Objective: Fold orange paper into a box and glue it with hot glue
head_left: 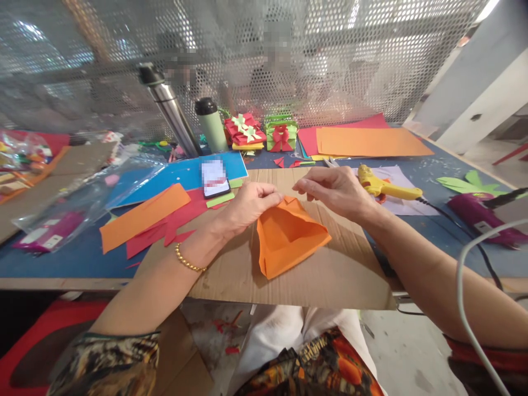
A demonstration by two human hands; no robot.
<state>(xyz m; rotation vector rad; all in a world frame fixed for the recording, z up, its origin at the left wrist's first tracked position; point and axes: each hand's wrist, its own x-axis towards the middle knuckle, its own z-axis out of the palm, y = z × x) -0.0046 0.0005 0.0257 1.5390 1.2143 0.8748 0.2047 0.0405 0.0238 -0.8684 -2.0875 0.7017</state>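
An orange folded paper pouch (pixel 293 237), its mouth gaping toward me, rests on a cardboard sheet (pixel 355 275). The thumb and fingers of my left hand (pixel 253 206) pinch its far upper corner. Just to the right of that corner, my right hand (pixel 336 191) hovers with thumb and fingertips drawn together. Whether something small is between those fingertips is too fine to make out. Beyond my right hand lie a yellow glue gun (pixel 385 184) and a pair of scissors (pixel 330 162), partly hidden.
Orange paper strips (pixel 144 217), red paper (pixel 181 217) and a phone (pixel 215 177) lie left. Behind stand a steel flask (pixel 171 110), a green bottle (pixel 212 125) and small paper boxes (pixel 281 137). Orange sheets (pixel 371 142) sit back right; a white cable (pixel 460 275) loops beside my right arm.
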